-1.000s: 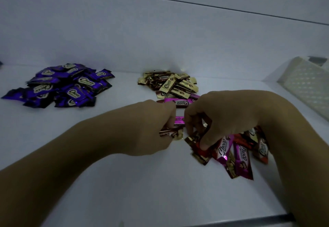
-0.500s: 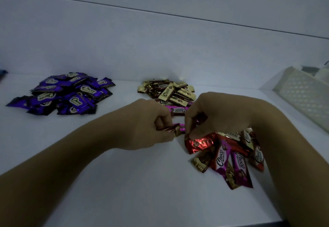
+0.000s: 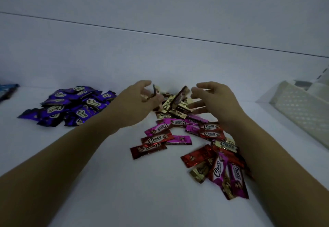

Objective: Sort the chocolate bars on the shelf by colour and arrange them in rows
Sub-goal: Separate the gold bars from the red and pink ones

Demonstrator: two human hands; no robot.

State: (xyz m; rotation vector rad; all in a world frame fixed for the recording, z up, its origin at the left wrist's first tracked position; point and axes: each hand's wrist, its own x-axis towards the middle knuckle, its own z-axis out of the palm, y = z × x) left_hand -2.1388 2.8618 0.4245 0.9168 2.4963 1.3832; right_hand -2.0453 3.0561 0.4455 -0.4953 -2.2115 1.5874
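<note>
Left forearm [image 3: 76,152] and right forearm [image 3: 270,159], both bare, reach forward and angle in toward each other. Left hand [image 3: 138,102] and right hand [image 3: 213,102] face one another, palms inward, apart, fingers spread and loosely bent, thumbs on top.

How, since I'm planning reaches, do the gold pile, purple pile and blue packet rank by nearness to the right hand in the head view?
From the right hand:
1. Gold pile, just left, at its fingertips.
2. Purple pile, farther left.
3. Blue packet, far left edge.
</note>
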